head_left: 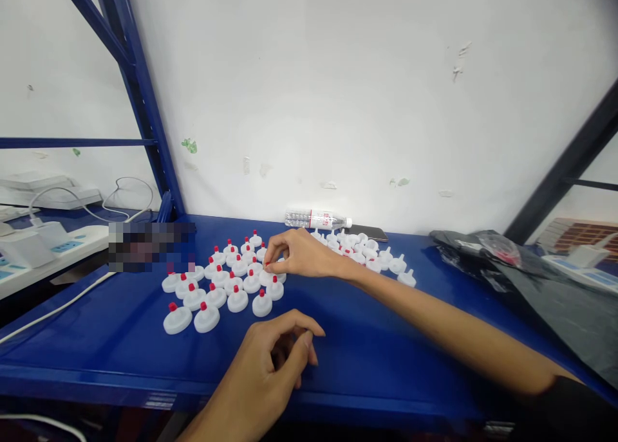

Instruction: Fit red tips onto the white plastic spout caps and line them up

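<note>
Many white nozzle caps with red tips stand upright in a loose group on the left half of the blue table. At the right edge of that group, my right hand pinches the red tip of one white nozzle cap, which sits among the others. Its fingers partly cover that cap. Nearer the table's front edge is my left hand, its fingers curled and the thumb close against them; whatever it may hold is hidden. Behind my right wrist lies a pile of white nozzle caps, most showing bare spouts and a few showing red.
A clear plastic bottle lies against the wall beside a dark phone. Black plastic bags are on the right. Power strips with a white cable run along the left. Blue rack posts rise at left.
</note>
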{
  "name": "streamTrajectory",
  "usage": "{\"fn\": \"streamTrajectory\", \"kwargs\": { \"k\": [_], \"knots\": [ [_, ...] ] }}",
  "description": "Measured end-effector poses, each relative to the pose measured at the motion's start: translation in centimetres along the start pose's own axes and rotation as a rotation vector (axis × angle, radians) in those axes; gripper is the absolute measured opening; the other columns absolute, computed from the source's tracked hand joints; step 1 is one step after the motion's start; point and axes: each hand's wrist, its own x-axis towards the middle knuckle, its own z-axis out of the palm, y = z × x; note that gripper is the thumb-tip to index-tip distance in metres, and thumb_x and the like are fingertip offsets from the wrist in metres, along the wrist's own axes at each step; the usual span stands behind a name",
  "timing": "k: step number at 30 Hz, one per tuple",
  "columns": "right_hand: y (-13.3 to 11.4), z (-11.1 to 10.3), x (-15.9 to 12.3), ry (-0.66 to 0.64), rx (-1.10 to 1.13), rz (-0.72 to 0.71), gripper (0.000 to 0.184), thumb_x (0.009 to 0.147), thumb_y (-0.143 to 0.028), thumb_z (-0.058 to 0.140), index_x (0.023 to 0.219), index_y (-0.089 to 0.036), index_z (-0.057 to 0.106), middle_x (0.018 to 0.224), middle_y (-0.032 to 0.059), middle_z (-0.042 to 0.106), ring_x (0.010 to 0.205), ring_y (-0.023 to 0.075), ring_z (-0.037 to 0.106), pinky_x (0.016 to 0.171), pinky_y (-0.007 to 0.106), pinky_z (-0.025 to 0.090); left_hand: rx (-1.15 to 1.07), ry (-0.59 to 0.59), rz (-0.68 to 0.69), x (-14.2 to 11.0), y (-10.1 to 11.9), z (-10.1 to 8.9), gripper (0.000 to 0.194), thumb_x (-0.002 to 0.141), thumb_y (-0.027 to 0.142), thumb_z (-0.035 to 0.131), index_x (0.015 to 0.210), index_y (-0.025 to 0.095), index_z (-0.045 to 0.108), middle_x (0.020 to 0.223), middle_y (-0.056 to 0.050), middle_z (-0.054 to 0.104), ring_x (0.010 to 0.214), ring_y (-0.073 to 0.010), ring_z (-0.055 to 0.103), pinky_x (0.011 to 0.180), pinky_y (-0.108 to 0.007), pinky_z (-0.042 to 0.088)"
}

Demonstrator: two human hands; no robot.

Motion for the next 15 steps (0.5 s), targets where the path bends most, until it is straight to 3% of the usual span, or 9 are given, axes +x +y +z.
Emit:
{"fn": "streamTrajectory", "kwargs": {
  "k": [10, 15],
  "knots": [
    [0.0, 0.2, 0.1, 0.013, -0.169, 0.008, 0.011, 0.078, -0.015, 0.07, 0.086, -0.019, 0.076, 0.082, -0.001, 0.078, 0.072, 0.0131, 0.07, 0.064, 0.023, 0.045, 0.021, -0.003, 0.009, -0.1, -0.1, 0.0, 0.027, 0.101, 0.04, 0.048, 0.102, 0.022, 0.069, 0.074, 0.001, 0.066, 0.058, -0.0128, 0.058, 0.056, -0.024, 0.043],
    [-0.2, 1.1, 0.1, 0.061, -0.266, -0.028, 0.011, 0.08, -0.013, 0.069, 0.086, -0.02, 0.076, 0.087, -0.0007, 0.079, 0.077, 0.0145, 0.071, 0.069, 0.024, 0.047, 0.012, -0.005, 0.008, 0.0, -0.1, 0.0, 0.026, 0.101, 0.038, 0.049, 0.102, 0.021, 0.069, 0.074, 0.001, 0.066, 0.058, -0.0125, 0.058, 0.056, -0.023, 0.043]
  ]
}}
